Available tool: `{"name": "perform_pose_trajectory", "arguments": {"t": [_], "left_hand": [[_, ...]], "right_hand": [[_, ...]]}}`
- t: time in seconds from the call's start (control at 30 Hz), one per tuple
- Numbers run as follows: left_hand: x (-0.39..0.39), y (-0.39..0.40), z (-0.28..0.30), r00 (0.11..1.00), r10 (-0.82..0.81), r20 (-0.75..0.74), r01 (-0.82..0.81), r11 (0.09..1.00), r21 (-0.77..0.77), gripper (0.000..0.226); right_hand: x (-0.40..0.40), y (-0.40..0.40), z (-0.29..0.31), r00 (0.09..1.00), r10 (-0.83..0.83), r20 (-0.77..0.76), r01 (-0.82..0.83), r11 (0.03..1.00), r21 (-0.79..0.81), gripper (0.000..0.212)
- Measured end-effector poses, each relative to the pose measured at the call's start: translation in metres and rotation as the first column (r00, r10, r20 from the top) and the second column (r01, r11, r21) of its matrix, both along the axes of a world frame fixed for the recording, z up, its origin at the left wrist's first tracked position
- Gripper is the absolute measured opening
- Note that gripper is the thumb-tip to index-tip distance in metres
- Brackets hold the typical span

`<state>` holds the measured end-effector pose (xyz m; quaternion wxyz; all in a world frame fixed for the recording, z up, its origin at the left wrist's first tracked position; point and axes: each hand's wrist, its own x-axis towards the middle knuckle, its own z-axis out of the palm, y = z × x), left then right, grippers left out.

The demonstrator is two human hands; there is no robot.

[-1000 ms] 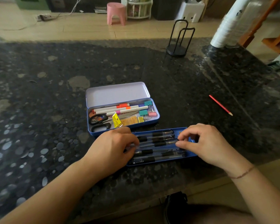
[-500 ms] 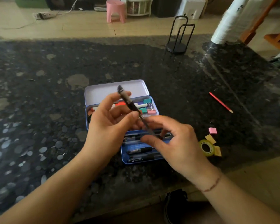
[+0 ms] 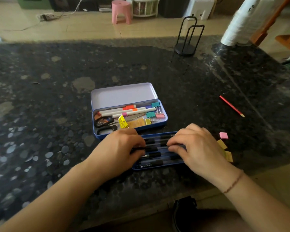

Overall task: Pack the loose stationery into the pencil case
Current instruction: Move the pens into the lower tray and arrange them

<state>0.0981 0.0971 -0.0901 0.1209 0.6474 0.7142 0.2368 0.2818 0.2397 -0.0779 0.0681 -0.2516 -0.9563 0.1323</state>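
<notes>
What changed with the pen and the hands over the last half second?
The black pen, held up over the case, came down into the blue tray. The left hand and right hand lowered with it onto the pen row. The open case and red pencil stayed put.

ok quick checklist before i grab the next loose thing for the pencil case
1. Pens settled in the blue tray: cannot tell; the left hand and right hand both cover its ends.
2. Hands free for a pickup: not ok; both rest on the pens.
3. Pencil case open: ok; its lid lies back.
4. Room in the case: cannot tell; markers, scissors and clips already crowd it.
5. Loose items located: ok; red pencil far right, pink eraser and yellow sticky notes beside the right hand.
6. Path to the pencil: ok; bare countertop between.
</notes>
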Motion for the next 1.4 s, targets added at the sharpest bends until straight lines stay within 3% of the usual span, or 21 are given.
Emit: {"name": "perform_pose_trajectory", "arguments": {"t": [0.17,0.33,0.57,0.8,0.93,1.0,1.03,1.1,1.13,1.17,1.2,1.27,1.33,1.4], "left_hand": [[0.001,0.002,-0.004,0.999,0.043,0.000,-0.043,0.999,-0.009,0.012],[0.003,0.002,-0.004,0.994,0.110,0.017,-0.109,0.993,-0.039,0.007],[0.005,0.003,-0.004,0.990,0.136,0.030,-0.135,0.990,-0.033,0.005],[0.013,0.003,0.003,0.993,0.106,0.060,-0.111,0.989,0.097,0.015],[0.015,0.004,0.009,0.971,0.169,0.167,-0.201,0.960,0.193,0.025],[0.018,0.004,0.013,0.896,0.238,0.374,-0.341,0.910,0.237,0.031],[0.022,0.006,0.015,0.793,0.256,0.553,-0.440,0.868,0.230,0.033],[0.034,0.010,0.014,0.443,0.192,0.876,-0.635,0.756,0.156,0.035],[0.042,0.011,0.013,0.284,0.158,0.946,-0.702,0.706,0.093,0.038],[0.051,0.013,0.011,0.189,0.141,0.972,-0.729,0.683,0.043,0.044],[0.060,0.013,0.009,0.151,0.136,0.979,-0.718,0.696,0.014,0.051],[0.078,0.015,0.009,0.192,0.114,0.975,-0.608,0.793,0.027,0.054],[0.087,0.016,0.011,0.270,0.081,0.959,-0.496,0.866,0.066,0.038],[0.082,0.015,0.014,0.306,0.082,0.949,-0.477,0.875,0.078,0.029]], "right_hand": [[-0.003,0.000,-0.001,0.999,-0.018,0.036,0.017,1.000,0.023,0.009],[0.015,0.014,0.010,0.979,-0.178,0.103,0.185,0.981,-0.064,0.011],[0.017,0.013,0.013,0.956,-0.154,0.249,0.186,0.977,-0.109,0.005],[0.017,0.011,0.015,0.940,-0.157,0.302,0.176,0.984,-0.037,0.009],[0.023,0.019,0.017,0.935,-0.241,0.262,0.273,0.958,-0.093,0.013],[0.029,0.026,0.017,0.922,-0.320,0.217,0.363,0.911,-0.195,0.017],[0.031,0.028,0.018,0.913,-0.359,0.195,0.402,0.877,-0.264,0.017],[0.032,0.030,0.019,0.891,-0.424,0.162,0.452,0.791,-0.413,0.018],[0.031,0.029,0.020,0.881,-0.450,0.144,0.459,0.746,-0.482,0.019],[0.030,0.027,0.021,0.875,-0.470,0.115,0.451,0.705,-0.546,0.020],[0.028,0.024,0.023,0.871,-0.485,0.080,0.428,0.670,-0.607,0.022],[0.021,0.012,0.029,0.886,-0.463,0.011,0.339,0.633,-0.697,0.023],[0.013,-0.004,0.027,0.941,-0.339,-0.011,0.240,0.689,-0.684,0.018],[0.007,-0.021,0.023,0.984,-0.175,0.021,0.157,0.820,-0.550,0.008]]}}
